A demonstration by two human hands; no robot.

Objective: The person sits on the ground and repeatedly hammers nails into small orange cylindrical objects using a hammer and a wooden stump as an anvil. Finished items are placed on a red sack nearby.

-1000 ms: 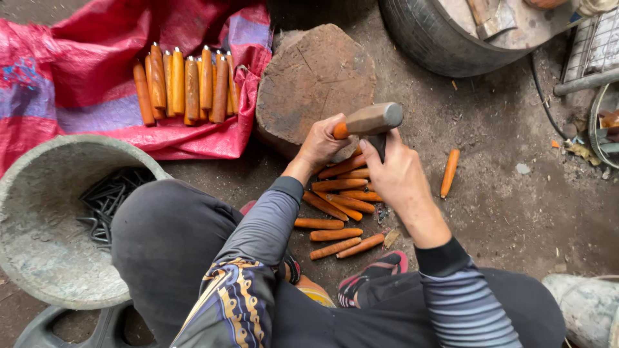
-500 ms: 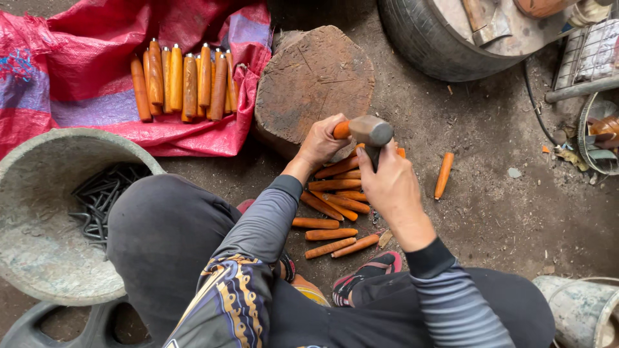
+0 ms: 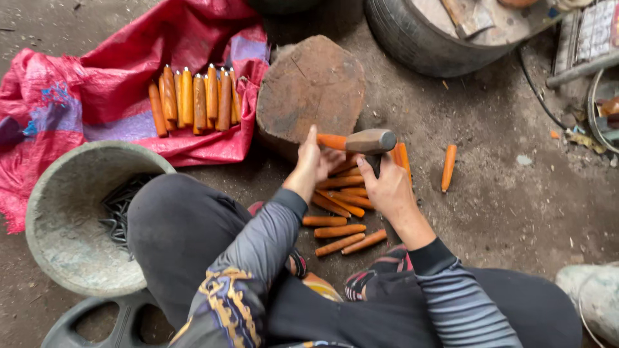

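My left hand [image 3: 314,161] holds an orange wooden handle [image 3: 331,141] against the near edge of a round wood block [image 3: 311,87]. My right hand [image 3: 385,188] grips the shaft of a hammer whose metal head [image 3: 369,141] rests at the handle's end. Beneath both hands lies a loose pile of orange handles [image 3: 340,203] on the dirt ground. One handle [image 3: 449,167] lies alone to the right.
A row of orange handles [image 3: 193,100] lies on a red sheet [image 3: 97,96] at the upper left. A grey bowl [image 3: 61,219] holding dark metal pieces [image 3: 119,209] sits by my left knee. A tyre [image 3: 412,32] with a board on it stands behind the block.
The hammer head has come down from beside the block to the end of the handle in my left hand, and both hands sit slightly lower.
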